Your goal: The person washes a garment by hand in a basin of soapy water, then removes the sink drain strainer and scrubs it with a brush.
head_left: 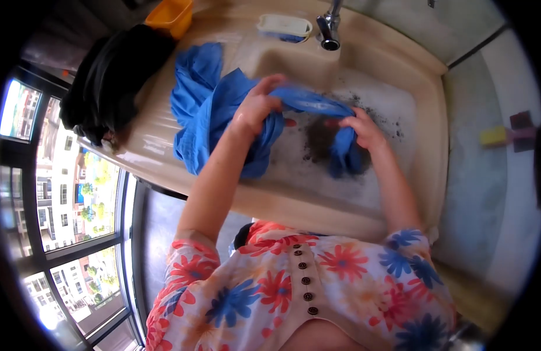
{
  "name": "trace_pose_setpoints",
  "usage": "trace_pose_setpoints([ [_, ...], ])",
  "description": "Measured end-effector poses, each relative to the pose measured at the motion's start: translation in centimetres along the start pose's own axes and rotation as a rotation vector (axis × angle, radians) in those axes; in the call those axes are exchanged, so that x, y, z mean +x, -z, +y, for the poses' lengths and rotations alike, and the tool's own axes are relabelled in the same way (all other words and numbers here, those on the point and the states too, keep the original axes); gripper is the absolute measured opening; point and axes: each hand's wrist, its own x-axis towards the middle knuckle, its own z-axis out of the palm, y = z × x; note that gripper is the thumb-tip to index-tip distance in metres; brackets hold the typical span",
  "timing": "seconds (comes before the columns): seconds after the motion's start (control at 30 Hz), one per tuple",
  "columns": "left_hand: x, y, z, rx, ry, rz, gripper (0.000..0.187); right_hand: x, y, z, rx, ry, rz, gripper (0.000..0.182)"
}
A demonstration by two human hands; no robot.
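Observation:
A wet blue garment [203,105] lies bunched over the ribbed side of the beige sink [431,111], and one end reaches over the basin. My left hand [257,108] is closed on its middle at the basin's edge, fingertips a little blurred. My right hand [362,130] grips a narrow stretch of it, with the tail of cloth hanging down to the suds. Between my hands the fabric is drawn out in a twisted band with a streak of foam on it. White foam [393,169] and dark water fill the basin.
A chrome faucet [329,35] stands at the back of the sink beside a soap dish [285,26]. Dark clothing [115,76] is heaped on the left edge near an orange container [171,17]. A yellow sponge [494,137] is on the right wall; windows [77,199] are at left.

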Motion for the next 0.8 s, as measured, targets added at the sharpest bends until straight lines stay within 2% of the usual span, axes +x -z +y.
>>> trace_pose_setpoints([
  [0.03,0.2,0.1,-0.5,-0.053,0.019,-0.011,0.057,0.1,-0.6,-0.7,0.084,-0.024,0.046,0.034],
  [0.07,0.3,0.5,-0.8,-0.116,0.065,-0.019,0.049,0.5,-1.4,-1.1,0.169,-0.051,0.089,0.034],
  [0.17,1.0,2.0,-1.4,-0.206,0.189,-0.005,0.024,2.8,-4.0,-1.5,0.073,0.149,0.066,0.037],
  [0.2,1.4,2.3,-1.5,-0.18,0.219,0.02,0.019,3.2,-5.5,-1.8,-0.189,0.251,0.061,0.034],
  [0.23,2.0,2.8,-1.7,-0.157,0.248,0.043,0.017,3.7,-7.7,-0.6,-0.472,0.601,0.149,0.021],
  [0.27,3.7,4.3,-3.5,-0.344,0.265,-0.185,0.018,3.0,-10.9,-0.7,-0.686,0.908,0.284,0.012],
  [0.3,5.9,6.5,-6.2,-0.532,0.276,-0.414,0.021,1.6,-13.9,-0.9,-0.808,0.956,0.313,0.012],
  [0.33,4.9,5.7,-7.1,-0.401,0.063,-0.309,0.02,2.7,-14.7,-0.3,-0.827,0.955,0.352,0.012],
  [0.4,2.8,4.0,-8.7,-0.043,-0.3,0.01,0.02,6.4,-14.4,2.0,-0.857,0.948,0.425,0.023],
  [0.47,1.1,0.4,-6.1,-0.048,-0.044,0.422,0.019,10.2,-12.7,2.2,-0.944,0.631,0.568,0.03],
  [0.5,2.3,2.9,-8.0,-0.068,-0.057,0.31,0.019,10.4,-12.6,2.9,-1.002,0.7,0.546,0.033],
  [0.6,5.9,7.1,-13.3,-0.538,-0.357,-0.058,0.026,6.6,-14.6,2.4,-0.841,0.875,0.502,0.033],
  [0.63,4.6,3.9,-11.7,-0.541,-0.413,-0.029,0.025,3.8,-15.8,1.2,-0.921,0.856,0.408,0.019],
  [0.67,3.2,0.6,-9.9,-0.542,-0.469,0.001,0.025,4.4,-15.3,1.8,-0.898,0.8,0.445,0.023],
  [0.73,2.5,1.7,-7.7,0.248,-0.031,0.357,0.027,6.9,-12.5,3.8,-0.848,0.691,0.517,0.033],
  [0.77,1.6,-0.4,-6.3,-0.064,0.097,0.441,0.029,8.7,-10.7,3.8,-0.862,0.453,0.634,0.032],
  [0.8,0.0,-2.5,-3.6,0.217,0.109,0.345,0.031,9.3,-7.8,3.6,-0.758,0.257,0.463,0.033],
])
